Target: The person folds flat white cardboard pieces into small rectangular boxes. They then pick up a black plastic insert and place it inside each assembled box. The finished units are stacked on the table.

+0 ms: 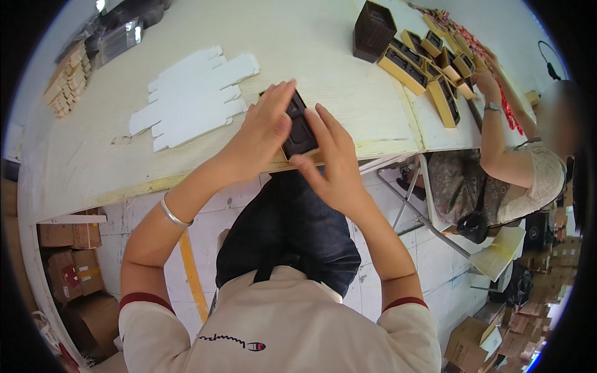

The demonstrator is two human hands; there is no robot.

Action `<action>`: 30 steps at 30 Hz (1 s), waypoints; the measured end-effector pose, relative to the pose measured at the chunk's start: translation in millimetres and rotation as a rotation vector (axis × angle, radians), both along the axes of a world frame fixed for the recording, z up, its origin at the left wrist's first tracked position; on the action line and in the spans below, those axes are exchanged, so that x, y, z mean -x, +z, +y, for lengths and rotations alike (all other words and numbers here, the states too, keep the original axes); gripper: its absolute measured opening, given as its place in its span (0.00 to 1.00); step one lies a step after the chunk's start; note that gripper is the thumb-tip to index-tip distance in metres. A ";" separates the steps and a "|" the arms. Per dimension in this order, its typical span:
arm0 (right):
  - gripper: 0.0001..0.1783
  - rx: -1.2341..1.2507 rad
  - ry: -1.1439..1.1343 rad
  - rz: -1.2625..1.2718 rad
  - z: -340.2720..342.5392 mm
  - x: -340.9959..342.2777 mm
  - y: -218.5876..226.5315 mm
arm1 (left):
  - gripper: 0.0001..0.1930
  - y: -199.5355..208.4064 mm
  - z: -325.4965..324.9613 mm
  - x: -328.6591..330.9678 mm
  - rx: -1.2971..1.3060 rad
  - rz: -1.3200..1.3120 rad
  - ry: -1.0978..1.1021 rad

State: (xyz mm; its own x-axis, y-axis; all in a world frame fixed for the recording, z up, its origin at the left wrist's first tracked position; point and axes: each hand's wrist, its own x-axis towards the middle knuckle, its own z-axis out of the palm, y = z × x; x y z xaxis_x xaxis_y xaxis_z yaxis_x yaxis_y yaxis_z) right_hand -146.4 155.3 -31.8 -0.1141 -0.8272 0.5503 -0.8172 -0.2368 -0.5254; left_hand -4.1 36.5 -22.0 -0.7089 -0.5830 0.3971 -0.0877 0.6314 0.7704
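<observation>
At the table's near edge lies a shallow gold-edged box with a black moulded tray (299,132) in it, between my two hands. Its left side is partly covered by my left hand (261,127), whose fingers stretch forward over it, thumb on the tray. My right hand (336,155) reaches over the right side with fingers spread, the thumb by the near corner. Neither hand is wrapped around the box. Left of it, flat white card box blanks (193,93) lie in an overlapping pile.
A dark stack of nested trays (374,31) stands at the far right, beside several gold boxes with black trays (443,102). A seated co-worker (522,161) reaches among red packets there. Wooden-looking strips (68,81) and plastic-wrapped dark items (121,40) lie far left. Cartons (71,273) sit under the table.
</observation>
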 end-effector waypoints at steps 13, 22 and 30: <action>0.33 0.081 -0.319 0.517 -16.9 -26.8 -18.0 | 0.17 3.6 13.9 -70.2 0.235 0.003 0.402; 0.41 0.156 -0.198 0.243 20.8 4.7 1.2 | 0.22 -12.8 13.2 -107.3 0.437 -0.199 0.513; 0.51 0.141 -0.269 0.211 74.0 49.7 45.3 | 0.26 -23.5 2.5 -115.8 0.614 -0.410 0.641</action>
State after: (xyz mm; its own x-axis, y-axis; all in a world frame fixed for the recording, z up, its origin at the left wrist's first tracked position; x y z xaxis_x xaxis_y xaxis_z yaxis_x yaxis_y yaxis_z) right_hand -196.1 229.3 13.5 -0.1887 -0.6974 0.6914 -0.9471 -0.0569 -0.3158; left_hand 111.7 39.0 -45.5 -0.4801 -0.6801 0.5540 -0.7421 0.6517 0.1569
